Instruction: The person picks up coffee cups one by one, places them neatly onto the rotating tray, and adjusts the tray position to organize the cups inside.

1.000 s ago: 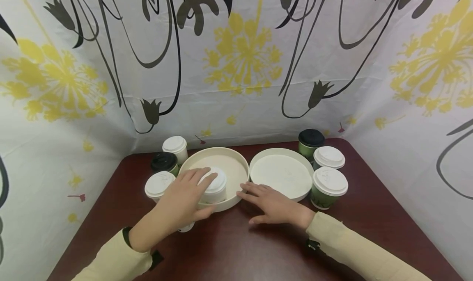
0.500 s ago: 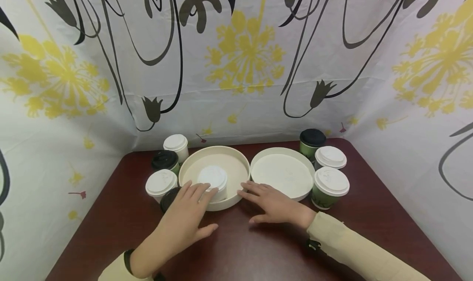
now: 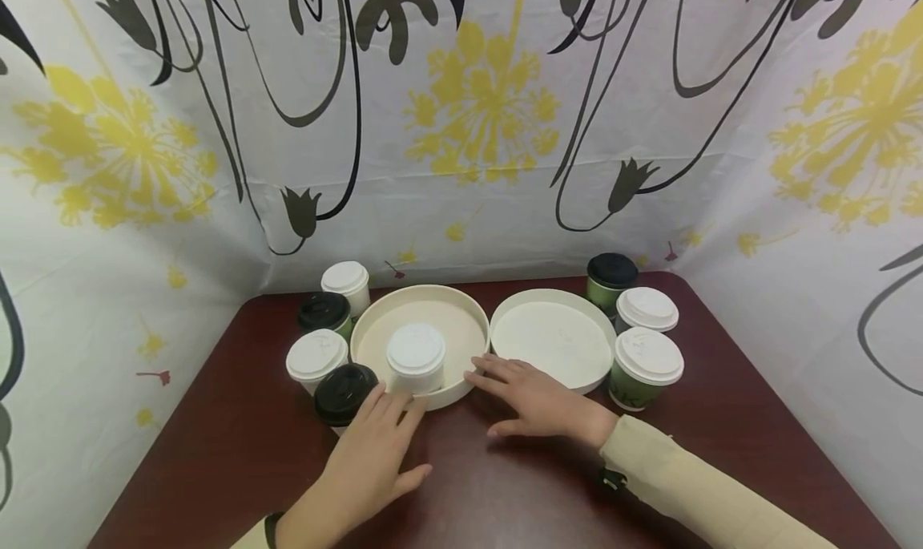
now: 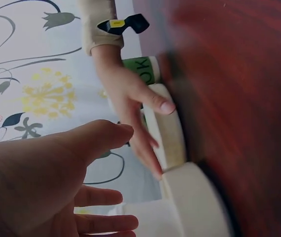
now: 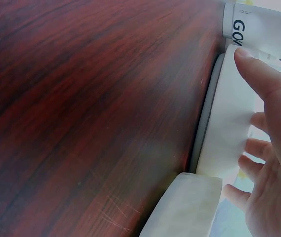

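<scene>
Cream, round and shallow, the left tray [image 3: 465,324] in the head view sits on the worktop [image 3: 490,493], a white-lidded cup [image 3: 416,358] inside near its front rim. The left hand [image 3: 369,459], released, has its fingertips between that rim and a black-lidded cup [image 3: 345,394]. The right hand [image 3: 534,403], also released, is where the left tray meets the right tray [image 3: 551,337]. In the left wrist view, the left hand's fingers are extended, a green cup [image 4: 139,68] beyond the right hand. In the right wrist view, a dark-lidded, lettered cup [image 5: 259,30] stands past the thumb.
</scene>
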Available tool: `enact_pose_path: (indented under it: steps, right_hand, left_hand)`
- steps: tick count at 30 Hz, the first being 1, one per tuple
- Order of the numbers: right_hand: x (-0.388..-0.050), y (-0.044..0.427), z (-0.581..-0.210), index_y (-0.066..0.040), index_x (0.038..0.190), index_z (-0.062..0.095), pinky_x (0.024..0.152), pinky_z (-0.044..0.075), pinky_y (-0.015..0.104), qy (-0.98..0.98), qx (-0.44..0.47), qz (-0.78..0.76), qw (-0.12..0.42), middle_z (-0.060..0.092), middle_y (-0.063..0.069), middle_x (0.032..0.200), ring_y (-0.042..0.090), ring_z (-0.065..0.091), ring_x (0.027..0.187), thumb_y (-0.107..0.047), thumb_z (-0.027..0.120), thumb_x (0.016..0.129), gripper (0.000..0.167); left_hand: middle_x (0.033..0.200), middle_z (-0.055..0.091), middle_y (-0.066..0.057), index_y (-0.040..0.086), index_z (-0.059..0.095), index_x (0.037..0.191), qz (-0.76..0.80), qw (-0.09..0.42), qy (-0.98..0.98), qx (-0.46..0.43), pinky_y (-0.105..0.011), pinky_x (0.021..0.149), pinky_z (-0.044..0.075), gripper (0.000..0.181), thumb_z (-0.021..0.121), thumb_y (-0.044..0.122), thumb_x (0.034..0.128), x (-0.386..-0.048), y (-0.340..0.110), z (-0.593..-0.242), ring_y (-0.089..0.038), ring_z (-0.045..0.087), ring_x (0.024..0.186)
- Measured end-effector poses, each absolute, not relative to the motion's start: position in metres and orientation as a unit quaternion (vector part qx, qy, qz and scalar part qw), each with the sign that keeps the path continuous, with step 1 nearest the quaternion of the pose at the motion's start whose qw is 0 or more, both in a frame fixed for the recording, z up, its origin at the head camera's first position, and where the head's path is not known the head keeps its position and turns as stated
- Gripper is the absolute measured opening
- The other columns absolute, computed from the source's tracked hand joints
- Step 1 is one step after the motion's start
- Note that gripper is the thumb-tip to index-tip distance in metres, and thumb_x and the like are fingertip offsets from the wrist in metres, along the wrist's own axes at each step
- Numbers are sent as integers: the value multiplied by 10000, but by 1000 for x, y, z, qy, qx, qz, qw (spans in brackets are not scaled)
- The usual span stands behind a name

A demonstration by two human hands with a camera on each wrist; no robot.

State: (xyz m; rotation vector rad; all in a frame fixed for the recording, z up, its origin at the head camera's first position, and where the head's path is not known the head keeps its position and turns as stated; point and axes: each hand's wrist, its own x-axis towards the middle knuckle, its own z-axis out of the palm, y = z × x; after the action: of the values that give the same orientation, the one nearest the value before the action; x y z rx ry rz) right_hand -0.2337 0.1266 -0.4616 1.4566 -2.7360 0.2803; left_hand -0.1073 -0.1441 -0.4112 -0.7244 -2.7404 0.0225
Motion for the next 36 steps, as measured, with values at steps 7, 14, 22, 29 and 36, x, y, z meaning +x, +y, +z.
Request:
enact_pose_path:
  steps: [7, 14, 22, 29, 36]
  right_hand:
    - [-234, 127, -462, -259, 1563, 299, 1202, 316, 498, -881, 464, 93, 7, 289, 46, 1637, 260, 258, 1530, -608, 672, 839, 886]
    - [-234, 128, -463, -273, 1567, 284, 1207, 310, 491, -883, 461, 91, 3, 272, 33, 1644, 249, 245, 1534, -615, 670, 837, 894]
    - [-233, 128, -459, -261, 1562, 302, 1203, 313, 500, -882, 462, 96, 6, 291, 44, 1636, 258, 275, 1523, -608, 672, 837, 884]
    - [-233, 127, -459, -219, 1546, 346, 1173, 336, 543, -874, 474, 99, 26, 342, 90, 1610, 288, 321, 1501, -576, 707, 820, 886]
    - [-234, 127, -459, -220, 1549, 337, 1176, 319, 570, -874, 474, 100, 23, 338, 85, 1612, 261, 314, 1506, -585, 694, 827, 885]
  left_hand:
    - [1298, 601, -111, 66, 580, 1322, 18, 157, -958, -238, -490, 1184, 318, 831, 809, 561, 696, -107, -139, -432, -277, 529, 1284]
    - [1277, 607, -142, 41, 563, 1318, 29, 150, -969, -192, -487, 1203, 296, 811, 793, 550, 729, -112, -134, -442, -298, 540, 1280]
    - [1234, 606, -150, 23, 565, 1288, 31, 150, -975, -160, -483, 1204, 293, 809, 818, 528, 709, -115, -128, -444, -320, 548, 1246]
    - [1248, 608, -170, 9, 569, 1281, 39, 148, -978, -145, -476, 1203, 292, 818, 824, 527, 703, -116, -125, -446, -323, 552, 1234]
    - [1217, 615, -186, -6, 580, 1264, 44, 153, -977, -139, -478, 1201, 296, 805, 838, 503, 696, -116, -122, -445, -332, 558, 1215]
